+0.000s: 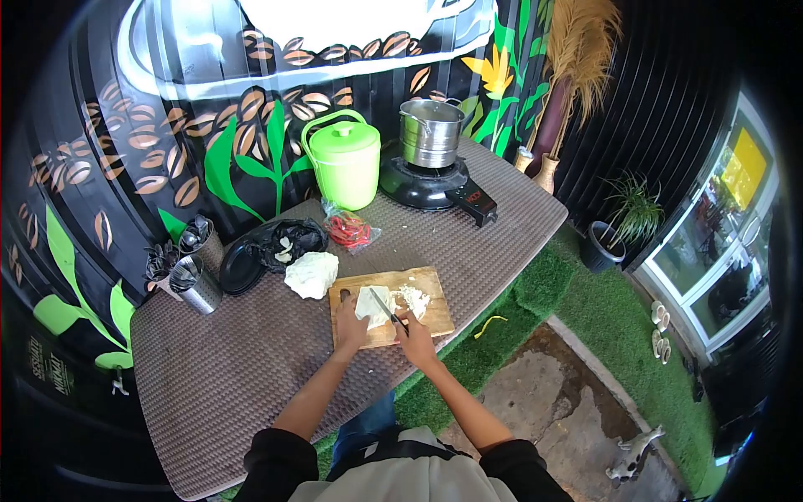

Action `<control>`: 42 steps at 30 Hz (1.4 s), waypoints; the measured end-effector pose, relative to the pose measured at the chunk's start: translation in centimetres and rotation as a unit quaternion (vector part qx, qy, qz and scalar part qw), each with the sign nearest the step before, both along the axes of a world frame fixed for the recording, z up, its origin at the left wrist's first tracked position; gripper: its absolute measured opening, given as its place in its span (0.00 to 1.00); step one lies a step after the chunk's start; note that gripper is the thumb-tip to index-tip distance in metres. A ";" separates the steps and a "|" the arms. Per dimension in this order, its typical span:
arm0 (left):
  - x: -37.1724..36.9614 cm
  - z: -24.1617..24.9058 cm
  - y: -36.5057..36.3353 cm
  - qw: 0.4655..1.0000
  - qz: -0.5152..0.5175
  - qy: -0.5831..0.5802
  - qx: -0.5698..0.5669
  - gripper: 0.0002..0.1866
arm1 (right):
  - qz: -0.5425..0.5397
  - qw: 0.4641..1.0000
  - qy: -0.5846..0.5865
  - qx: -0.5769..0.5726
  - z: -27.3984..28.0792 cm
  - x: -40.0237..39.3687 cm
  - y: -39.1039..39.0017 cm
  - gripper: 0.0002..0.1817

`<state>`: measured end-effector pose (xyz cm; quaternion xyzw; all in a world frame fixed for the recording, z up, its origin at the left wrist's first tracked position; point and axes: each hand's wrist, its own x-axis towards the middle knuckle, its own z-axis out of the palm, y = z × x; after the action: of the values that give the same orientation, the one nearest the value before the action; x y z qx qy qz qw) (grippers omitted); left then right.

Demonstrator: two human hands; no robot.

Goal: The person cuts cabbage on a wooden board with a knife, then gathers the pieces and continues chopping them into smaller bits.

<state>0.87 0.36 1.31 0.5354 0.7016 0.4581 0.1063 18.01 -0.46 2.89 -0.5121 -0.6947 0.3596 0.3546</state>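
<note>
A wooden cutting board [437, 316] lies near the front edge of the table. On it rests a flat white piece of food [368, 303], perhaps cabbage, with a chopped white heap [413, 298] at its right. My right hand [413, 335] grips a knife [382, 304] by its dark handle, the blade lying across the white piece. My left hand [349, 325] is at the piece's left edge; its fingers are partly visible and seem to press it onto the board. Just behind the board sits a larger white chunk [312, 275], like a cabbage piece.
A steel pot [431, 132] stands on a black portable stove [425, 182] at the back. Beside it are a lime-green lidded bucket [345, 159], a bag of red chillies [350, 230], a black plastic bag [288, 240] and metal cutlery holders [196, 286]. A cat [633, 454] lies on the ground.
</note>
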 end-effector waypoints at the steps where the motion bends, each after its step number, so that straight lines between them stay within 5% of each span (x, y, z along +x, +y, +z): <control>1: -0.3 0.1 0.2 0.991 -0.027 -0.112 -0.063 0.22 | 0.004 1.000 -0.029 0.010 0.5 -0.2 0.0 0.12; 10: -2.5 -2.4 3.4 0.984 -0.091 -0.055 -0.142 0.13 | 0.012 0.988 -0.127 0.083 2.0 -0.6 0.4 0.13; 16: -2.1 -3.2 3.0 0.978 -0.053 -0.150 -0.132 0.12 | 0.025 0.969 -0.236 0.069 1.9 -1.8 0.8 0.13; 20: -2.1 -4.7 3.3 0.990 -0.024 -0.113 -0.077 0.10 | 0.011 0.956 -0.284 0.074 1.6 -2.8 0.0 0.12; 42: -0.8 -4.3 2.4 0.992 -0.003 -0.106 -0.064 0.10 | -0.008 0.957 -0.277 0.087 -2.3 0.7 -7.7 0.21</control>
<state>0.08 2.80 -3.02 0.4780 0.7127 0.4659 0.2157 18.71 -8.17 0.59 -0.5644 -0.7901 0.1389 0.1947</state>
